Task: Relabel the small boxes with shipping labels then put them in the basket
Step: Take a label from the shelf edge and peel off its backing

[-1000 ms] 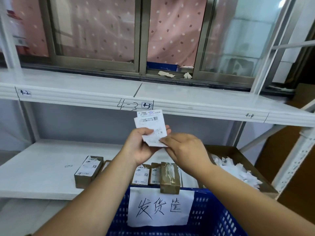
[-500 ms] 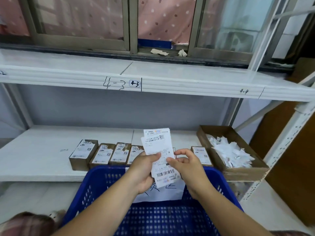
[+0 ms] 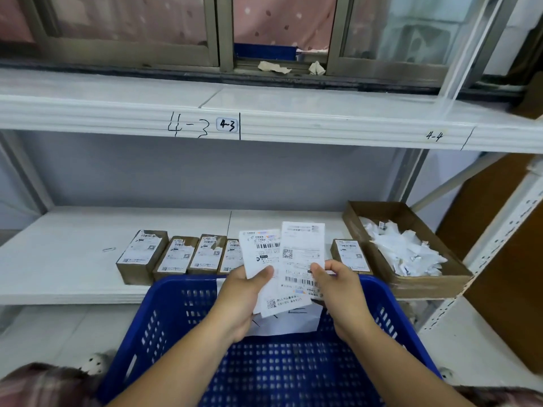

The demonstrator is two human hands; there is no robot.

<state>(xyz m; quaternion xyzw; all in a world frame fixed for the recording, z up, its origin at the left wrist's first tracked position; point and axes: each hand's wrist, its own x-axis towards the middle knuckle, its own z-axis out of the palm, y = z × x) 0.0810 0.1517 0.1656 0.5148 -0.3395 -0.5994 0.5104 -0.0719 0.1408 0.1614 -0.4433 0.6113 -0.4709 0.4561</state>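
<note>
Over the blue basket (image 3: 164, 312) I hold a small stack of white shipping labels. My left hand (image 3: 244, 292) grips the stack, with one label (image 3: 258, 251) fanned out to the left. My right hand (image 3: 338, 286) pinches the right-hand label (image 3: 302, 248) and draws it sideways. Behind them, several small brown boxes (image 3: 141, 257) with white labels stand in a row on the lower white shelf (image 3: 58, 254). One more small box (image 3: 349, 255) sits to the right of my hands. The basket holds no boxes; a white paper sign (image 3: 293, 321) hangs inside its far wall.
An open cardboard box (image 3: 390, 212) full of crumpled white backing scraps sits at the shelf's right end. The upper shelf (image 3: 293, 121) is marked 4-3 and 4-4. A white perforated upright (image 3: 482, 254) and brown cardboard stand at the right.
The view tilted down and my hands lowered from in front of the upper shelf to over the basket. The labels, first held together, are now fanned apart between both hands.
</note>
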